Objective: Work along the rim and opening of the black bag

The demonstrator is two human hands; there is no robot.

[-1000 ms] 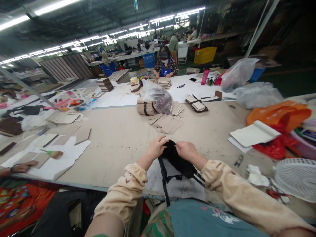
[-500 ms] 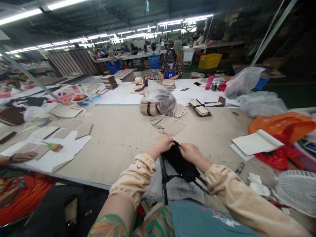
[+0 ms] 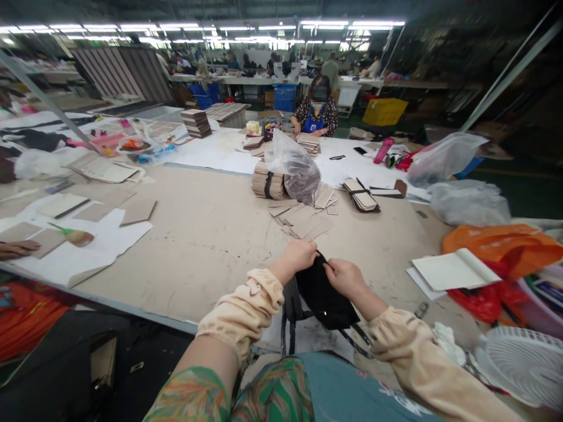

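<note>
On my feed the left hand (image 3: 298, 258) and right hand (image 3: 347, 276) both pinch the far edge of one black fabric piece (image 3: 324, 293), above the table (image 3: 197, 234). Its long axis slants from that edge toward my camera, and rightward. The hands are closer together than a second ago. Two banded bundles (image 3: 260, 180) lie beyond.

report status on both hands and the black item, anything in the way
Left hand and right hand gripping black item by its upper edge. Item extends toward the wearer. Loose tan pieces beyond, seemingly not obstructing.
</note>
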